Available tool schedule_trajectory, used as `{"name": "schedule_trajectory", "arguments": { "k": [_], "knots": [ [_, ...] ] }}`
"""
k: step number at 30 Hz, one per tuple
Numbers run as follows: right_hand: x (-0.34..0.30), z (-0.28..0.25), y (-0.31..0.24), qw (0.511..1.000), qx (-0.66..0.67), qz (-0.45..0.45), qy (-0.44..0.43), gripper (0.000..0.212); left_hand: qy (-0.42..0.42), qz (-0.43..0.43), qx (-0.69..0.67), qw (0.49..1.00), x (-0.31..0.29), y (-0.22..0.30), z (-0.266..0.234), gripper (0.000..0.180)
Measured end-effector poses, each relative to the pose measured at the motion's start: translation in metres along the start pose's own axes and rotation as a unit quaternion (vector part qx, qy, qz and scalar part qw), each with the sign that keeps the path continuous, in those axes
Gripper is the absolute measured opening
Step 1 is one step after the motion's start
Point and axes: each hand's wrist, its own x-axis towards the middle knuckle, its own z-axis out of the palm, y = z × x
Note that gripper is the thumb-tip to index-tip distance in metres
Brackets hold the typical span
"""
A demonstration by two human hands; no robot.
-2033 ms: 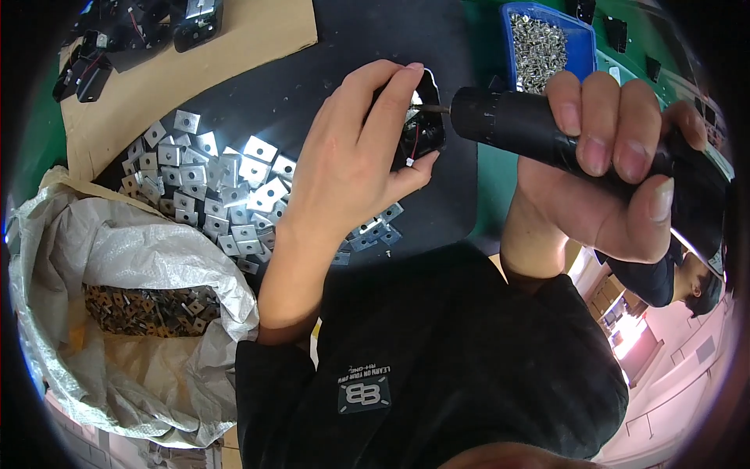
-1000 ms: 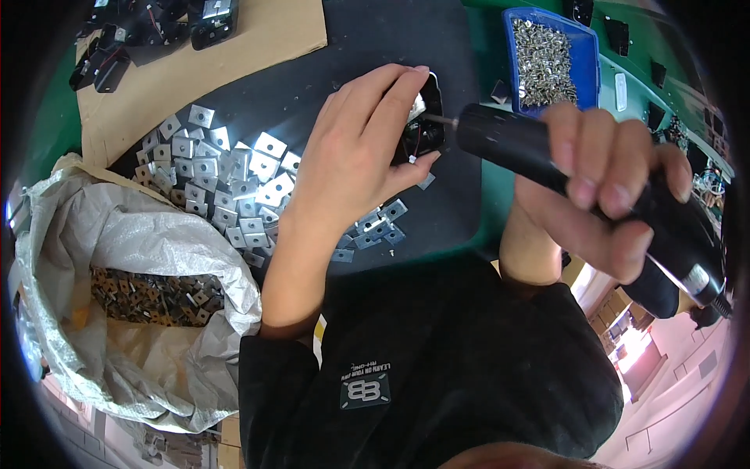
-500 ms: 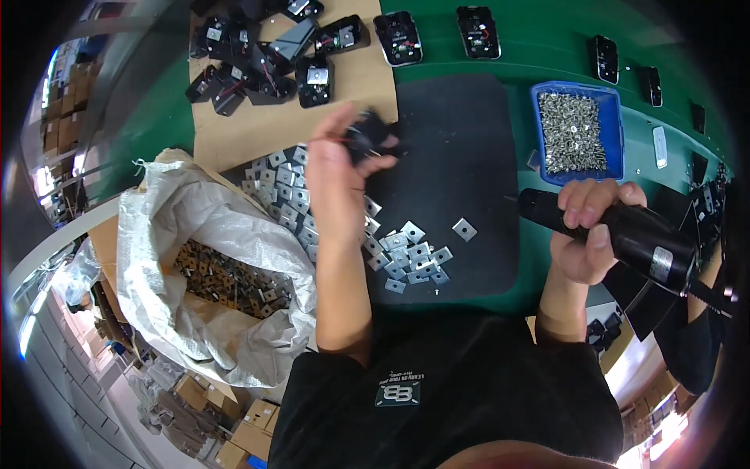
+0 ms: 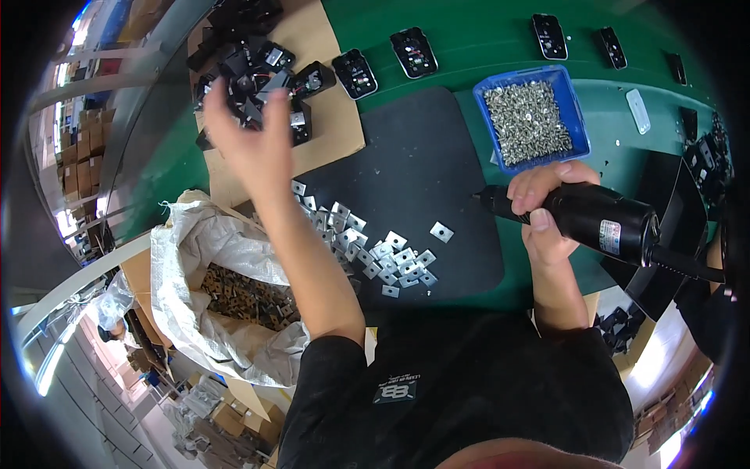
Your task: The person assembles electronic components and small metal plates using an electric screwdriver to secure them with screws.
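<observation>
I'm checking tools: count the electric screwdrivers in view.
1: the black electric screwdriver, gripped in the right hand, its tip near the right edge of the dark mat. Others may be hidden beneath the piled black cases.

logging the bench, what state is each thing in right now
Left hand: open, blurred, over the black cases
Right hand: closed around the screwdriver
Screwdriver: held, tip pointing left
Black cases: many piled on cardboard
Blue bin: open, holding screws
Sack: open
Metal plates: loose, scattered
</observation>
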Motion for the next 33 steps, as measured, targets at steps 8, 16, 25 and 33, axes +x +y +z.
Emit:
{"name": "schedule_trajectory", "arguments": {
  "k": [8, 16, 25, 33],
  "knots": [
    [0.004, -0.001, 0.005, 1.000, 0.014, -0.002, 0.021, 0.054, -0.201, 0.217, 0.168, 0.940, 0.002, -0.016, 0.067, 0.083],
    [0.004, -0.001, 0.005, 1.000, 0.014, 0.001, 0.024, 0.055, -0.105, 0.190, 0.264, 0.940, -0.019, -0.002, 0.064, 0.078],
    [0.004, -0.008, 0.004, 1.000, 0.001, -0.003, 0.031, 0.056, -0.327, 0.174, 0.008, 0.929, -0.099, 0.067, 0.000, 0.080],
    [0.001, -0.014, 0.004, 0.999, 0.034, 0.002, 0.009, 0.058, -0.336, 0.042, -0.037, 0.940, -0.136, 0.069, -0.028, 0.070]
  ]
}}
